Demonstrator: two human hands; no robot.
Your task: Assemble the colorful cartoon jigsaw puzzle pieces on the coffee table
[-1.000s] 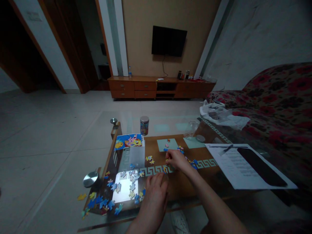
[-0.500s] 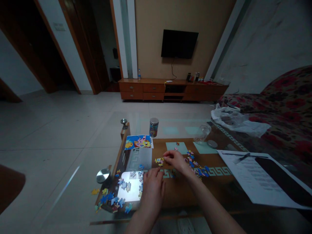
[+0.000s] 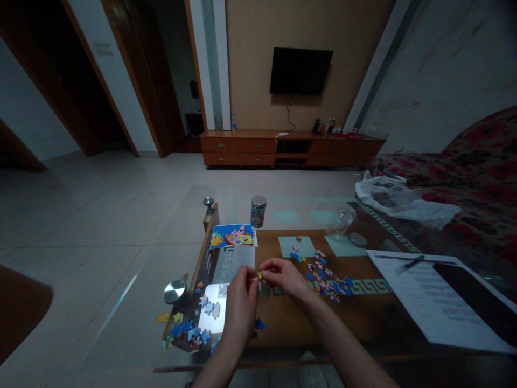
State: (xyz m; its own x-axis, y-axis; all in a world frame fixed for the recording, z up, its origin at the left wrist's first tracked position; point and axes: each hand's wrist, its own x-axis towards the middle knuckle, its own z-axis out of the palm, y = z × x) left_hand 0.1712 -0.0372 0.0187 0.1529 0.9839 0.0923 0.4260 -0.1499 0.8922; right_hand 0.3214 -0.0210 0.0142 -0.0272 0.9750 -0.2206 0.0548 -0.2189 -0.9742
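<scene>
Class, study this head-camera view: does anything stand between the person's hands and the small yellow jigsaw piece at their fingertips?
Nothing visible does: the small yellow jigsaw piece sits directly at the fingertips of the left hand and right hand, with nothing else between them.

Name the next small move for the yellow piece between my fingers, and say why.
Probably lower the small yellow jigsaw piece onto the cluster of loose jigsaw pieces beside your right hand. Your left hand and right hand pinch it together above the brown tabletop, and that cluster lies just to their right.
</scene>
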